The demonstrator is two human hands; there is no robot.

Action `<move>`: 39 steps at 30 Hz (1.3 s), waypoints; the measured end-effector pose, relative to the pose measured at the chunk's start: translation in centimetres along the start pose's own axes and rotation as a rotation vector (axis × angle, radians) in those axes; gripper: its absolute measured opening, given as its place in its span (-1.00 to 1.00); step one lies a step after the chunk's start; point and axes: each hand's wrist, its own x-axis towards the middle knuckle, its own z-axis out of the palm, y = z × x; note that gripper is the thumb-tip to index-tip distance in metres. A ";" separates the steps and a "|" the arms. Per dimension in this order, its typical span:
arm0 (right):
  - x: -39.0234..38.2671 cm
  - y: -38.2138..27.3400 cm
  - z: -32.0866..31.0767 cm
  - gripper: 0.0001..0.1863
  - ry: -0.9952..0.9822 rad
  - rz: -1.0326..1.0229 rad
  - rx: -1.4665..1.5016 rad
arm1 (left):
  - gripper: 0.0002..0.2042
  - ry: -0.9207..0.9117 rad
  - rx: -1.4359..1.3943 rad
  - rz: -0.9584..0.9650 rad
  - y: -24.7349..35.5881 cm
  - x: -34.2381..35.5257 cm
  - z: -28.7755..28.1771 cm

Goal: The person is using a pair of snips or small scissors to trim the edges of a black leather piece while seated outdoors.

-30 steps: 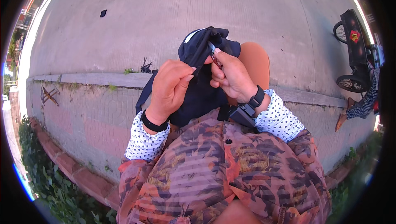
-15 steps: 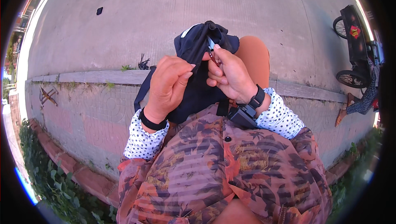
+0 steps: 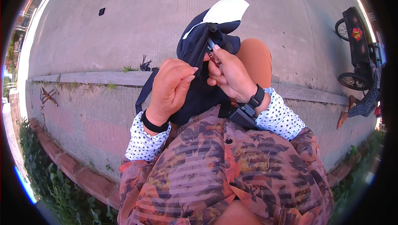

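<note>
Dark navy cloth point(image 3: 195, 102) with a strap lies bunched over my lap, and its kind cannot be made out. A white panel point(image 3: 226, 10) flares from its far end. My left hand point(image 3: 171, 85) pinches a dark folded edge of the cloth between thumb and fingers. In my right hand point(image 3: 233, 73) is a small knife point(image 3: 213, 59) with a dark red handle, its short pale blade pointing away from me against the fold. The blade's tip is partly hidden in the cloth.
A concrete kerb point(image 3: 306, 94) crosses in front of me. On the road lies a small black object point(image 3: 101, 11). A black cart point(image 3: 355, 38) stands at the right, near another person's leg point(image 3: 362, 105). Leafy plants point(image 3: 54, 185) grow behind a brick edging point(image 3: 68, 163).
The white panel has swung up and spread out at the cloth's far end. Both hands keep nearly the same place and grip.
</note>
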 end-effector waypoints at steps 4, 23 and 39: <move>0.2 -0.4 0.6 -0.53 0.008 -0.013 0.011 | -0.90 0.008 0.001 0.003 -0.1 -0.2 0.1; -2.7 -0.7 -3.0 -0.45 0.021 0.014 -0.510 | -0.88 -0.263 0.060 -0.034 -0.3 -0.3 -1.4; -0.3 3.6 -4.3 -0.81 0.209 -0.500 -0.723 | -0.79 -0.096 0.234 -0.407 -5.0 2.2 3.7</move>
